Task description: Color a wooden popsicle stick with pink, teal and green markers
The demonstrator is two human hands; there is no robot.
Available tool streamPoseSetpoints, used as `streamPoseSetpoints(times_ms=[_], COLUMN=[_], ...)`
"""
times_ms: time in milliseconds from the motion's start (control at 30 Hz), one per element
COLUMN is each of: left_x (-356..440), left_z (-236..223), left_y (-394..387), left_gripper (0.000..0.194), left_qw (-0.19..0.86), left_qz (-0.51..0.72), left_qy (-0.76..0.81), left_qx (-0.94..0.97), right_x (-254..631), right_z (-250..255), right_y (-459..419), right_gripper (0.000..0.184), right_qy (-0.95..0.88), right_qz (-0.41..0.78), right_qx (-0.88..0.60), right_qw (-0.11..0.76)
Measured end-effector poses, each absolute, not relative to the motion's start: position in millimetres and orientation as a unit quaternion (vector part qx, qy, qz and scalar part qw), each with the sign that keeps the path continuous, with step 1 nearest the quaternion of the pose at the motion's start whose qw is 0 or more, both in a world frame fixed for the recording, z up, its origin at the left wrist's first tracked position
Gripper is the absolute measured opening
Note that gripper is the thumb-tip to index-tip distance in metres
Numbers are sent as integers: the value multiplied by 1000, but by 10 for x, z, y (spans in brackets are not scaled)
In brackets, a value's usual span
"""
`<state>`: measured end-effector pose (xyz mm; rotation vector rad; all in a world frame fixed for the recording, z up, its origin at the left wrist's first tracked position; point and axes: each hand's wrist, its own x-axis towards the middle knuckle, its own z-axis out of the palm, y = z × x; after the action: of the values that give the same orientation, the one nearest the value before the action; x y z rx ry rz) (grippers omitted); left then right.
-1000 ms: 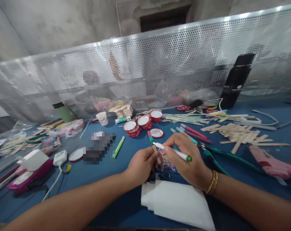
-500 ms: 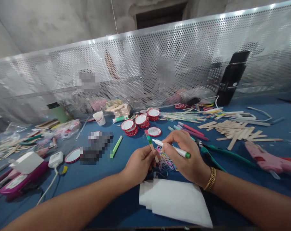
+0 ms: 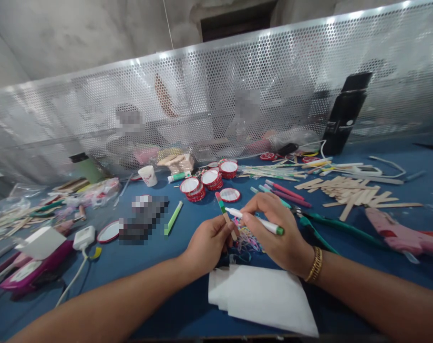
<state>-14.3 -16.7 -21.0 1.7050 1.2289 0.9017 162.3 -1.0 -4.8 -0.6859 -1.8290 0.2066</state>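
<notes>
Pinched in my left hand (image 3: pixel 210 243) is a wooden craft stick (image 3: pixel 226 216), tilted, its upper end coloured red and then green, the lower part bare wood. My right hand (image 3: pixel 273 228) grips a white marker (image 3: pixel 257 221) with a green end; its tip meets or nearly meets the green band on the stick. Below and behind the hands lies a tangle of coloured threads (image 3: pixel 247 238), partly hidden. A folded white cloth or paper (image 3: pixel 261 300) rests on the blue table in front of me. A green marker cap or pen (image 3: pixel 173 218) lies left of my hands.
Red-rimmed round pieces (image 3: pixel 211 178) are stacked beyond my hands. To the right are loose craft sticks (image 3: pixel 359 193), green-handled pliers (image 3: pixel 341 228) and a pink glue gun (image 3: pixel 398 233). A paper cup (image 3: pixel 148 176) stands further back, before a perforated metal screen (image 3: pixel 202 105).
The marker tip has shifted slightly down along the green band of the stick. Both hands keep their hold and stay almost in place.
</notes>
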Motion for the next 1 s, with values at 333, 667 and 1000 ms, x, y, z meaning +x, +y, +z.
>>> streamPoseSetpoints(times_ms=[333,667,1000], left_x=[-136,-136,-136], left_z=[-208,-209,-218], left_y=[-174,-166,-172], left_gripper=[42,42,41], left_qw=[416,418,415], left_qz=[362,366,365], left_qy=[492,487,491], left_qx=[674,674,673], right_x=[1633,1630,1627], right_z=[-51,-53,-52], right_y=[-5,-4,-10], right_gripper=[14,13,14], right_qy=[-767,-768,-773], right_qz=[88,85,87], right_qx=[-298,-300,-299], right_qw=[562,559,553])
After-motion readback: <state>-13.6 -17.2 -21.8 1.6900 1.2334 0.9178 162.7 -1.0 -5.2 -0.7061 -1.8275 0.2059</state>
